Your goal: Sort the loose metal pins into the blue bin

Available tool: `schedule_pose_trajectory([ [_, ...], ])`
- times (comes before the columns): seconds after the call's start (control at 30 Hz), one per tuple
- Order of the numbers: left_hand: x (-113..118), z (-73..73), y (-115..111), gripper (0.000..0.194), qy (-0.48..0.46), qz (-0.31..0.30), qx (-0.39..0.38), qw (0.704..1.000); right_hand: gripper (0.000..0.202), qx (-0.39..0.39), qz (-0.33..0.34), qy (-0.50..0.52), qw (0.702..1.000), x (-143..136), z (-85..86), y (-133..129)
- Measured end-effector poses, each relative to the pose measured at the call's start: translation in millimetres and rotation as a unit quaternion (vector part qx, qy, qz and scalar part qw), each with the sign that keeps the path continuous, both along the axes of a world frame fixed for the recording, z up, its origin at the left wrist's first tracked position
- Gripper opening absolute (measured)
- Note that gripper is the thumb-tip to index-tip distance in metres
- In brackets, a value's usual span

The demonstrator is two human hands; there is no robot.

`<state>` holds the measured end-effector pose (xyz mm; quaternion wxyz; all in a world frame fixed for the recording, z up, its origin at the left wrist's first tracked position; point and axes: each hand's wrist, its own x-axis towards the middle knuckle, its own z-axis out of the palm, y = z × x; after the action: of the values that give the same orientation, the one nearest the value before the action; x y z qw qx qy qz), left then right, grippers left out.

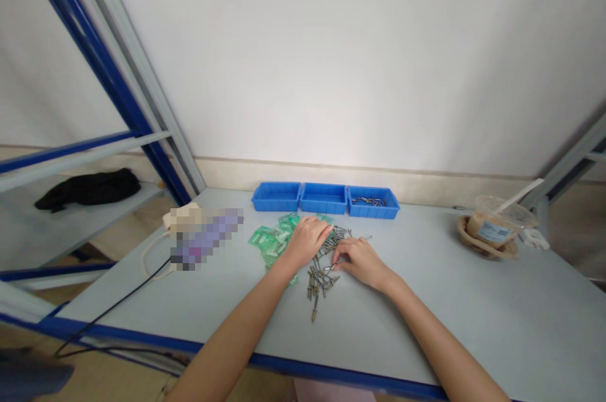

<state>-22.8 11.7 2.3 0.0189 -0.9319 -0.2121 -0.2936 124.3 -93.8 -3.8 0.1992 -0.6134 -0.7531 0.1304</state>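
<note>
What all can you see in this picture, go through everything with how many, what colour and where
metal pins: loose pile, silvery, table centre, under both hands
green packets: several, green, left of the pile
blue trays: three, blue, in a row at the table's back; right one holds some pins
table: one, pale grey with blue edge
drink cup: one, clear with a brownish drink, far right, on a brown holder
black cloth: one, on the left shelf
black cable: one, left side of table
left hand: resting on packets and pins
right hand: fingertips pinching a pin
</note>
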Motion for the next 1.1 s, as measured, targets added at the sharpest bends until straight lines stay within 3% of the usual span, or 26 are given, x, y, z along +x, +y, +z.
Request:
schedule_pose_trajectory([
  [0.37, 0, 2.3, -4, 0.034, 0.047, -0.019, -0.006, 0.999, 0.003, 0.005, -0.018, 0.074, 0.997, 6, 2.6, 1],
  [0.63, -2, 2.4, -2, 0.033, 0.067, -0.036, 0.023, 0.997, 0.021, 0.025, -0.003, 0.093, 0.995, 10, -1.9, 3],
  [0.77, -13, 20.9, 18, 0.032, 0.047, 0.014, 0.027, 0.998, 0.019, 0.095, -0.032, 0.099, 0.99, 26, -3.4, 6],
  [0.87, -38, 52.0, 44, 0.032, 0.019, 0.066, 0.007, 0.998, 0.024, 0.135, -0.071, 0.083, 0.985, 44, -0.2, 11],
  [0.97, -86, 80.5, 70, 0.035, -0.029, 0.144, -0.019, 0.989, 0.026, 0.179, -0.121, 0.005, 0.976, 68, 10.8, 19],
  [1.03, -129, 86.9, 78, 0.038, -0.056, 0.193, -0.03, 0.979, 0.026, 0.193, -0.157, -0.066, 0.966, 85, 19.8, 28],
  [1.1, -175, 79.6, 76, 0.042, -0.057, 0.244, -0.039, 0.967, 0.026, 0.19, -0.191, -0.132, 0.954, 101, 26.3, 36],
])
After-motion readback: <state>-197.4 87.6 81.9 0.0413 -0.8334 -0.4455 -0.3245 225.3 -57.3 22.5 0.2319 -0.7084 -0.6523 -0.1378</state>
